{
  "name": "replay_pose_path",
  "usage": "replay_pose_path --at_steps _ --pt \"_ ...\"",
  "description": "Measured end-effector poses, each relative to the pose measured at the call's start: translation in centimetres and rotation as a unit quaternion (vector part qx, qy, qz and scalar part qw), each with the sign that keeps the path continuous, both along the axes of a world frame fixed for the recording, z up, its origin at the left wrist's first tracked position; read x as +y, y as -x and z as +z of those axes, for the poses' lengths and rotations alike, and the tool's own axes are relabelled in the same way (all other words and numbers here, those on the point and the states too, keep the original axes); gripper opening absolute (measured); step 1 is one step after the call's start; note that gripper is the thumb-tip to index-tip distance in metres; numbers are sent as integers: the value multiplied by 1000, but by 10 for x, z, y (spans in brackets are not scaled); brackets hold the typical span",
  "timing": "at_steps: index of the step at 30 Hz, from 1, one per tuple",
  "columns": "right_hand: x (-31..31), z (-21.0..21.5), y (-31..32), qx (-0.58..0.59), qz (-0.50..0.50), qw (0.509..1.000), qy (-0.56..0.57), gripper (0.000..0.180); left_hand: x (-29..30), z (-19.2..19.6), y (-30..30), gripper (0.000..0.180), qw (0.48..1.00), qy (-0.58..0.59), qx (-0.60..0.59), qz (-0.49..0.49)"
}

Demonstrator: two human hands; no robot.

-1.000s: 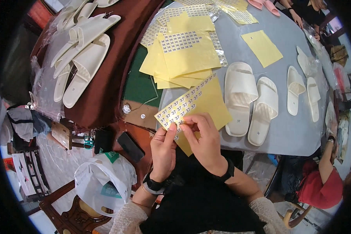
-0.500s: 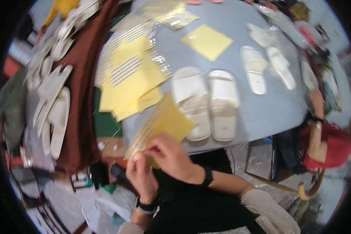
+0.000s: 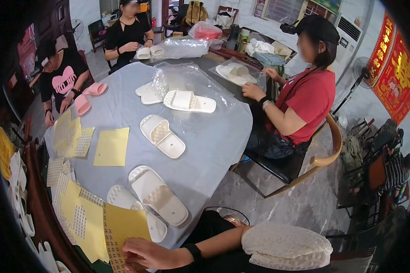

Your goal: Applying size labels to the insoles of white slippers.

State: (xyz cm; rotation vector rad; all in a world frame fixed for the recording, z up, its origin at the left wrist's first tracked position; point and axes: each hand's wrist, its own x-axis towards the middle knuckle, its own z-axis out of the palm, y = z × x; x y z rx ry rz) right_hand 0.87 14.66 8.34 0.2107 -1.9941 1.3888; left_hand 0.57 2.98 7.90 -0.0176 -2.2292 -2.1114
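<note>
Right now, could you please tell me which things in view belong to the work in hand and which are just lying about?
Apparently in use: sticker sheet touched by the right hand; pile of yellow sheets; nearest white slippers.

Apparently just about: dark bottle; standing fan.

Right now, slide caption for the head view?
Right hand on a yellow sticker sheet, white slippers on the grey table beyond.

Lwr L: yellow paper sticker sheet (image 3: 131, 225), rows of blk nos.; overlapping yellow paper label sheets (image 3: 92, 216) adj., ditto. Lwr ctr-L: white open-toed slipper (image 3: 157, 194), tiny dk insole mark. Upr L: black T-shirt (image 3: 72, 63), lettering on pink heart (image 3: 64, 81). Upr R: red wall banners (image 3: 395, 68), gold characters.
</note>
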Motion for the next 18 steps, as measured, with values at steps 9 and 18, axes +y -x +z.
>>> replay_pose_path --at_steps 9,18 --pt "-4 -3 7 -57 12 986 158 21 13 7 9 32 1000 12 -24 -7" --pt "-4 -1 16 -65 19 988 135 21 11 0 16 32 998 -32 -46 32"
